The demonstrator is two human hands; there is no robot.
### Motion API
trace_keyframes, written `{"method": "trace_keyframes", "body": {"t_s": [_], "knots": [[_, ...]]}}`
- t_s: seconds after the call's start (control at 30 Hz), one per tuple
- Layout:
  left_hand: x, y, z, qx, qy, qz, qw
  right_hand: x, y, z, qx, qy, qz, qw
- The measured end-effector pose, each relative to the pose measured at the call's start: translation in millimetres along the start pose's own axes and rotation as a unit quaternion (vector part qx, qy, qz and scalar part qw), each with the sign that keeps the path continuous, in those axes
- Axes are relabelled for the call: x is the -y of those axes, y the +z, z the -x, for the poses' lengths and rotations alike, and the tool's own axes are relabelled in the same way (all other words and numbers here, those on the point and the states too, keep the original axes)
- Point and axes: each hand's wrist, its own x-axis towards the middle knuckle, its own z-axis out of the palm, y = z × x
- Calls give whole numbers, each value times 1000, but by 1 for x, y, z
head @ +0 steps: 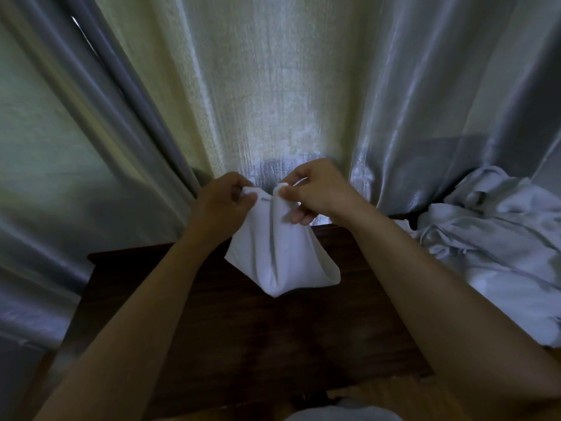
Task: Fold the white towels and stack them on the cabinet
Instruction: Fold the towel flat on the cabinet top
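A small white towel (280, 250) hangs in the air above the dark wooden cabinet (230, 329). My left hand (223, 205) pinches its upper left corner, and my right hand (315, 192) pinches the upper edge close beside it. The two hands are nearly together, so the cloth droops in a doubled pouch below them, its lower tip just over the cabinet top. A heap of crumpled white towels (498, 241) lies on the right part of the cabinet.
Silvery-grey curtains (440, 86) and a pale sheer panel (258, 86) hang right behind the cabinet. The cabinet's front edge runs near the bottom of the view, with wooden floor (394, 399) below it.
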Motion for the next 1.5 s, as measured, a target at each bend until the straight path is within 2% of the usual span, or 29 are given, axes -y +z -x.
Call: {"method": "trace_keyframes", "body": {"t_s": [0.3,0.43,0.63,0.87,0.97,1.1,1.17,1.3,1.5], "knots": [[78,-65,-7,-19,-157,1,987,-42,-80,-8,-139,73,-68,985],[86,-72,-7,1,-187,59,981,-59,-92,-17,-110,54,-52,991],[83,-63,-20,-16,-219,173,960,-64,-94,-42,-103,19,-96,990],[99,-56,-5,-16,-196,198,960,-72,-86,-34,-119,-3,-89,989],[111,-52,27,24,-205,198,958,-92,-74,-2,-119,21,-81,989],[125,-48,95,125,-210,177,953,-133,-52,56,-94,86,-81,989],[129,-46,134,170,-203,135,955,-159,-41,88,-69,119,-65,988],[141,-32,204,270,-208,87,936,-218,-17,141,-13,182,-43,982],[159,-10,260,301,-296,96,902,-263,5,170,48,271,-14,961]]}}
